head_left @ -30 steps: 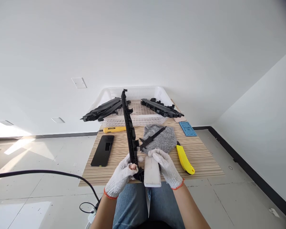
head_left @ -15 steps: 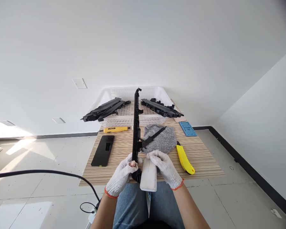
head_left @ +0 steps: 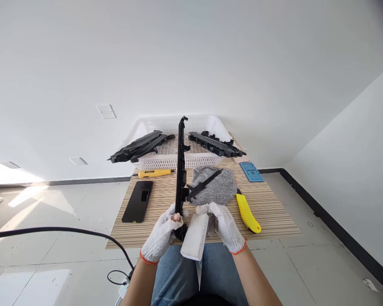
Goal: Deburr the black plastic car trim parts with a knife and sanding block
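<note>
My left hand (head_left: 162,234), in a white knit glove with the thumb tip bare, is closed round the lower end of a long black plastic trim strip (head_left: 181,165). The strip stands up and away from me, with clips along its right side. In my gloved right hand (head_left: 221,225) is a white rectangular block (head_left: 194,238), gripped along its top and right edge. It tilts beside the strip's lower end; whether the two touch I cannot tell. Behind my hands a black caliper (head_left: 204,185) rests on a grey cloth (head_left: 218,193).
A white plastic basket (head_left: 166,163) at the back bears black trim parts (head_left: 140,146) on both sides. On the striped tabletop (head_left: 166,197) lie a black phone (head_left: 138,202), a yellow-handled tool (head_left: 155,173), a yellow utility knife (head_left: 248,214) and a blue card (head_left: 252,172). A black cable (head_left: 67,229) crosses at left.
The white block has turned, its lower end swinging left towards the strip and its right side face now showing. The black strip has shifted slightly left.
</note>
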Demonstrator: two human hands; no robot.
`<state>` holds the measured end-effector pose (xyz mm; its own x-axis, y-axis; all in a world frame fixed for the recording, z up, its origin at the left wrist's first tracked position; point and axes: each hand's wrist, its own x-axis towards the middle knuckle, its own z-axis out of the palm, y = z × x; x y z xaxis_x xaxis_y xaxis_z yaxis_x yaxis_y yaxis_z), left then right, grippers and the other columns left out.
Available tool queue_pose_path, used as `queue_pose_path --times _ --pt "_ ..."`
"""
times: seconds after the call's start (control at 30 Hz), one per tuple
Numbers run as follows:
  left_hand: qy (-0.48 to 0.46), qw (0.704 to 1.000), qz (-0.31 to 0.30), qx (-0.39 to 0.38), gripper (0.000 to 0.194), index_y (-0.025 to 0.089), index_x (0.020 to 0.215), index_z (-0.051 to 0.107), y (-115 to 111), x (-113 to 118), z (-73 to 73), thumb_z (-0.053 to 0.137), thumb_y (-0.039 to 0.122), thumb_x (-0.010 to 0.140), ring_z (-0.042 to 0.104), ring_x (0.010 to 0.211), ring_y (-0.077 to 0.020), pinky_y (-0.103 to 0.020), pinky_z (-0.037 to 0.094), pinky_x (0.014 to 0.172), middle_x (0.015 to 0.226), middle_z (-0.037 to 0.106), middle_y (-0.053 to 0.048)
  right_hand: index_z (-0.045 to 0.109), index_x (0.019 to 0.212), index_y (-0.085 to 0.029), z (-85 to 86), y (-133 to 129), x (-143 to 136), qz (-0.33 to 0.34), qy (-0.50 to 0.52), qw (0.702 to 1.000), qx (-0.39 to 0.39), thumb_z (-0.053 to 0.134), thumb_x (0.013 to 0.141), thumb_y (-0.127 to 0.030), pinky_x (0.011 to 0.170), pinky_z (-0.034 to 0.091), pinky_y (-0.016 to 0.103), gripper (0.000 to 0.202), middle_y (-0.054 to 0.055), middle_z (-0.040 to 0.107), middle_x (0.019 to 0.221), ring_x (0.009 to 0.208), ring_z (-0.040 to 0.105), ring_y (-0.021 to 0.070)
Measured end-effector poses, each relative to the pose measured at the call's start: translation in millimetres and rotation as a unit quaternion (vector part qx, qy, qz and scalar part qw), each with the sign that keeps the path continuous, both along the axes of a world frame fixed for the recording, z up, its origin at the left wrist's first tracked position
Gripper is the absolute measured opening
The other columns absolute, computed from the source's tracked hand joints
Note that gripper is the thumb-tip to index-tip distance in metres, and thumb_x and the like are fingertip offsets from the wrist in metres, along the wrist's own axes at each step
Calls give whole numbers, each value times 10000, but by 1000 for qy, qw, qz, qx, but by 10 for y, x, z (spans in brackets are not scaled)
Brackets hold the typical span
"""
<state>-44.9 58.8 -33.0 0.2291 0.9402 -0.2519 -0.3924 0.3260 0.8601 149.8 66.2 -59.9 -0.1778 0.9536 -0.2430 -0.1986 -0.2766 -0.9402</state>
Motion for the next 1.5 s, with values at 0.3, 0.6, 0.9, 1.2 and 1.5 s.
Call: queue_pose_path --times 0.3,0.6,0.9,1.2,1.5 --pt "2 1000 -5 3 392 189 961 647 5 -7 -40 841 324 648 225 603 -94 -214 248 556 674 323 77 795 960 -203 61 35 6 22 2 998 60 542 703 -297 772 518 352 373 55 754 960 876 667 240" --pt "10 1000 -10 7 346 188 911 642 8 6 -4 820 322 646 240 587 -84 -211 238 530 688 371 69 759 949 -214 85 16 6 55 -54 987 142 536 750 -259 891 491 375 303 63 741 1027 973 648 242" --pt "27 1000 -13 -7 375 181 964 650 -14 15 65 798 325 651 272 573 -78 -206 234 511 699 405 64 640 822 -208 119 -37 6 50 -26 991 121 497 777 -323 526 285 271 189 -11 530 724 561 346 126" --pt "29 999 -15 -2 316 197 870 594 -5 1 -8 788 326 658 265 553 -76 -203 241 497 691 398 68 530 731 -221 105 -7 1 0 -81 984 160 491 865 -395 608 314 292 223 -8 467 731 674 388 162" --pt "18 999 -25 9 357 194 943 636 3 -13 -51 803 349 669 264 569 -68 -190 219 483 752 442 54 617 847 -213 35 2 -69 -4 -111 990 90 613 880 -520 631 398 294 309 -5 567 746 681 486 160"
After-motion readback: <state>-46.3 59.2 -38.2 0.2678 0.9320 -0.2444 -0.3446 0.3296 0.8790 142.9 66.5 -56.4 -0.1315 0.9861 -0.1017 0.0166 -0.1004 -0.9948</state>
